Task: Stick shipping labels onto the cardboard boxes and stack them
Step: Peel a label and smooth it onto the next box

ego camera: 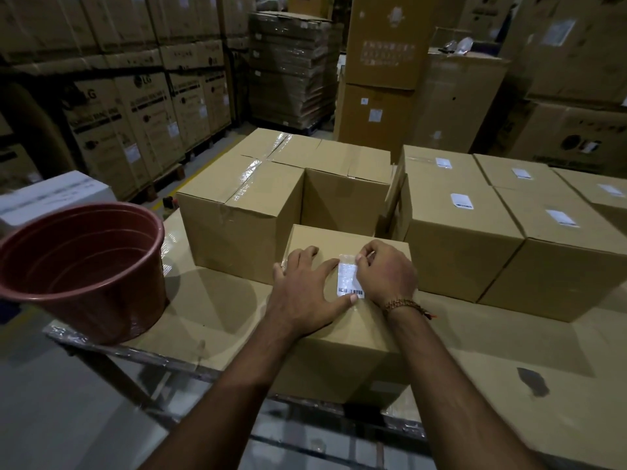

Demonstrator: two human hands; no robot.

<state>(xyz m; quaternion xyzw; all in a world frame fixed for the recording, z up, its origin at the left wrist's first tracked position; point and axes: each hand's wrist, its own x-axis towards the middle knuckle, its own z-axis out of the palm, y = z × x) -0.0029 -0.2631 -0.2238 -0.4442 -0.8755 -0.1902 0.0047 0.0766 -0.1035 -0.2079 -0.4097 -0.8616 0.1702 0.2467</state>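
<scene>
Head view: small cardboard box (342,347) sits at lower centre of the frame, at the near edge of the cardboard-covered bench (210,310). White shipping label (349,278) with a barcode lies on the box top, right of centre. Left hand (305,286) rests flat on the box top, fingers (298,256) spread, thumb tip touching the label's lower edge. Right hand (386,269) is at the label's right side, fingers curled together and pinching at its upper right corner; a beaded bracelet (405,305) is on that wrist. Large taped box (237,212) stands just behind the small one, centre left. Group of labelled boxes (475,225) stands at centre right, each with 1 white label on top. Red-brown bucket (84,266) sits on the bench at left, open side up, tilted toward the camera. White box (51,195) is behind the bucket. Stacked warehouse cartons (135,96) fill the upper frame.
</scene>
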